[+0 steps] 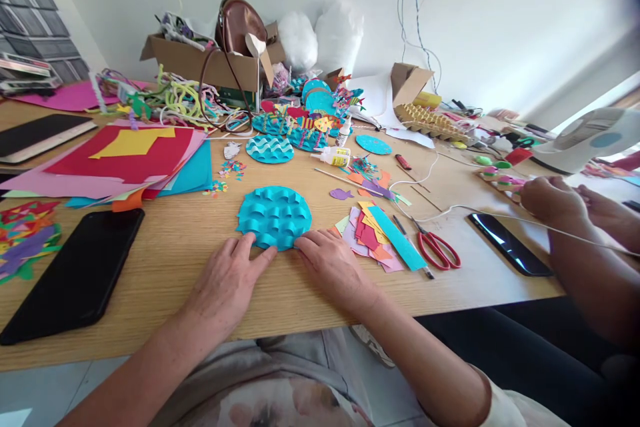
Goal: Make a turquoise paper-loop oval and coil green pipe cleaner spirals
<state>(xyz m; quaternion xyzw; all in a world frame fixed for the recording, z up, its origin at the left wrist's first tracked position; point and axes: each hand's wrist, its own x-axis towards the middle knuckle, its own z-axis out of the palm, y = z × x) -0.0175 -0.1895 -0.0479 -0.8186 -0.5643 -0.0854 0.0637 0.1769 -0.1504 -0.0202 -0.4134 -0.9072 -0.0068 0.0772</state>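
Note:
A round turquoise paper disc (275, 217) with rows of raised curled strips lies on the table in front of me. At its lower left edge, my left hand (227, 273) rests with thumb and fingers apart, the fingertips touching the rim. My right hand (335, 270) lies at the lower right edge, fingers stretched out and touching the disc. Right of it are a pile of coloured paper scraps (367, 230), a turquoise paper strip (397, 238), a thin brush (429, 272) and red-handled scissors (439, 250). A purple paper fish (341, 194) lies beyond my right hand.
A tablet (75, 273) and stacked coloured sheets (120, 163) lie left. Behind stand glue bottles (334, 157), a wavy-striped disc (270, 149) and a cardboard box (200, 67). At right, a co-worker's hands (550, 200) are beside a phone (510, 243); a white cable (480, 210) crosses the table.

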